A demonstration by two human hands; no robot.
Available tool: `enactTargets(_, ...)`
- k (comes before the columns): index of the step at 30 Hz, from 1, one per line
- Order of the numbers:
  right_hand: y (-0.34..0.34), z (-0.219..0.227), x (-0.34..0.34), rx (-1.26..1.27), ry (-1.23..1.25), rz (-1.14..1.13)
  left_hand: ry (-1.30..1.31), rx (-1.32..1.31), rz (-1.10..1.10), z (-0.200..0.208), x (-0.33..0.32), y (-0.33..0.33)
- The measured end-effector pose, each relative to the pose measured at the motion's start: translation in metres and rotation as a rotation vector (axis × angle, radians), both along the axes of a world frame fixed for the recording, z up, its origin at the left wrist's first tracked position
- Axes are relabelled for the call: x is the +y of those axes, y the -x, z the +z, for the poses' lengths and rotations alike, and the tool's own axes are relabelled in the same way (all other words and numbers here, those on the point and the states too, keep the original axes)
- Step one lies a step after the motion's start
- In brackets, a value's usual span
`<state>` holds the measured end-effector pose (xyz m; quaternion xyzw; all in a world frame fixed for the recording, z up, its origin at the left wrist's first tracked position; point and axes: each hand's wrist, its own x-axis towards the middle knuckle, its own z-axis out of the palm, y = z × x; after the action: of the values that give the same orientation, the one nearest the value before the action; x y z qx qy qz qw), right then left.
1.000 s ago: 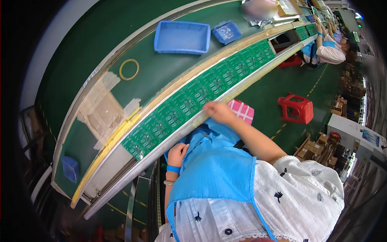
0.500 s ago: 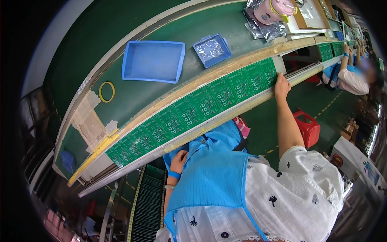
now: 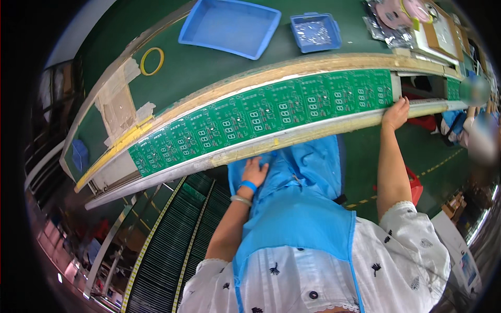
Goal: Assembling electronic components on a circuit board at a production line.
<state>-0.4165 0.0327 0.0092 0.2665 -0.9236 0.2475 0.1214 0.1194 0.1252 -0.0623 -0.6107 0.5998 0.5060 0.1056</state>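
Observation:
A long row of green circuit boards (image 3: 242, 117), printed with white digit outlines, lies along the conveyor track in front of me. My right hand (image 3: 397, 113) is at the row's right end, its fingers curled over the near rail (image 3: 342, 123) close to the last board. Whether a fingertip touches that board I cannot tell. Below the track, my left hand (image 3: 254, 173) lies on the blue apron (image 3: 292, 208) over my lap. Its fingers are apart and hold nothing. A blue band circles that wrist.
Beyond the track stand a large blue bin (image 3: 229, 28) and a smaller blue bin (image 3: 314, 34) of small shiny parts. A yellow tape ring (image 3: 152, 61) lies left. Racks of boards (image 3: 162, 250) stand at my lower left. Other people sit far right, near a red stool (image 3: 416, 188).
My view has turned, so the bins sit higher in the picture. The left hand has come forward on the apron, its fingers more spread. The right hand stays at the row's right end.

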Motion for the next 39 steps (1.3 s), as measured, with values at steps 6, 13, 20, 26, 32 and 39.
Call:
enactTargets(6,-0.028,-0.008,-0.003,-0.19,0.024,0.105,0.105,-0.061,0.033,-0.141,0.057,0.049)
enactTargets(13,0.018,-0.01,0.03,-0.347,0.247,0.286,0.086,-0.023,0.114,-0.184,0.011,0.134)
enactTargets(20,-0.012,0.01,0.012,-0.44,0.181,0.269,0.086,0.069,0.036,-0.206,0.012,0.204)
enactTargets(26,0.003,0.005,0.011,-0.556,0.189,0.407,0.184,0.121,0.007,-0.196,-0.019,0.25)
enactTargets(32,0.034,0.0,0.026,-0.548,0.193,0.432,0.396,-0.002,0.095,-0.188,-0.105,0.203)
enactTargets(39,0.051,0.003,0.024,-0.337,-0.067,0.644,0.51,-0.042,0.137,-0.189,-0.093,0.202)
